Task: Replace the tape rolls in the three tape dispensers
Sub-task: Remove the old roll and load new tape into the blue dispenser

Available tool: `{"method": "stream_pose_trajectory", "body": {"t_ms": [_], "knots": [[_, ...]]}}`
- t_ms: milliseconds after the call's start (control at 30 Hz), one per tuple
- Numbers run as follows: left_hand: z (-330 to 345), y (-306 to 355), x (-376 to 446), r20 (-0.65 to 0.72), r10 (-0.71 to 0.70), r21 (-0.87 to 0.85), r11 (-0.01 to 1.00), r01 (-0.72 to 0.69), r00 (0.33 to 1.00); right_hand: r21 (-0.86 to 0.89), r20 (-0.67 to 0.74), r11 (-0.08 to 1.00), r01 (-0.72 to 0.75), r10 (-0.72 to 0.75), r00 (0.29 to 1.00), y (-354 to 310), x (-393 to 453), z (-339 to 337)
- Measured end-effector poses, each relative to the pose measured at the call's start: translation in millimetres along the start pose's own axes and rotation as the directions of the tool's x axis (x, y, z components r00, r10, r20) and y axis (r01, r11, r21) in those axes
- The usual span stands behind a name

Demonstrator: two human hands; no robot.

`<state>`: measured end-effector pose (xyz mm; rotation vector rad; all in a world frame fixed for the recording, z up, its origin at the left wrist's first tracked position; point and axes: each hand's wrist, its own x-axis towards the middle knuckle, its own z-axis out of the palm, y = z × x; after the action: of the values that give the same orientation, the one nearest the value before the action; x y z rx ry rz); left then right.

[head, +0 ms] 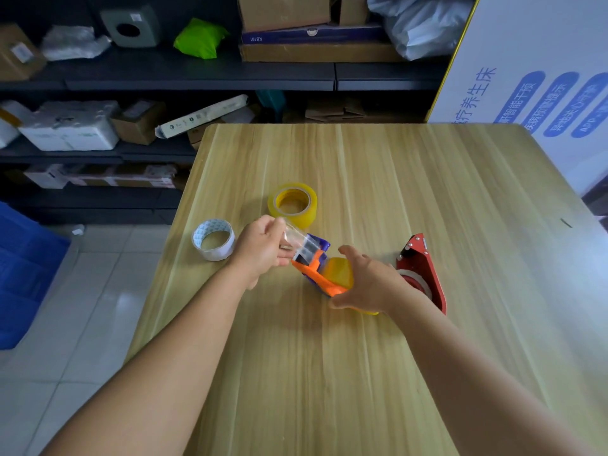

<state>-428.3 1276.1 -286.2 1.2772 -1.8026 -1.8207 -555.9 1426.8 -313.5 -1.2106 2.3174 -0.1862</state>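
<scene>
An orange and purple tape dispenser (pixel 316 269) lies on the wooden table (pixel 394 179) with a yellow tape roll (pixel 340 273) in it. My right hand (pixel 365 283) grips that roll and the dispenser body. My left hand (pixel 263 248) pinches the clear tape end (pixel 297 236) pulled out over the dispenser's front. A red metal dispenser (pixel 424 274) with a white-cored roll stands just right of my right hand. A loose yellow roll (pixel 292 204) and a loose white roll (pixel 214 239) lie beyond and left of my left hand.
The table's left edge drops to a tiled floor with a blue crate (pixel 23 274). Dark shelves (pixel 164 77) with boxes and parcels stand behind the table. A white printed board (pixel 533 77) leans at the far right.
</scene>
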Motion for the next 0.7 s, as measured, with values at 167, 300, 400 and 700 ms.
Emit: {"method": "stream_pose_trajectory", "body": {"t_ms": [167,300,400,700], "knots": [[3.9,14.0,-10.7,0.114,0.055,0.053,0.997,-0.061,0.992,-0.156,-0.165,0.988,0.023,-0.049,0.985,-10.4,8.0,10.7],[7.5,16.9,-16.1,0.109,0.048,0.096,0.994,-0.058,0.993,-0.077,-0.274,0.996,-0.050,0.027,0.961,-10.8,5.2,21.6],[10.9,16.3,-18.3,0.093,0.049,0.107,0.993,-0.059,0.994,0.059,-0.451,0.998,-0.022,0.046,0.891,-12.8,-0.1,28.6],[19.3,26.2,-28.4,0.108,0.136,0.274,0.948,-0.161,0.985,0.105,-0.393,0.993,0.052,-0.006,0.919,-16.8,1.6,27.7]]}}
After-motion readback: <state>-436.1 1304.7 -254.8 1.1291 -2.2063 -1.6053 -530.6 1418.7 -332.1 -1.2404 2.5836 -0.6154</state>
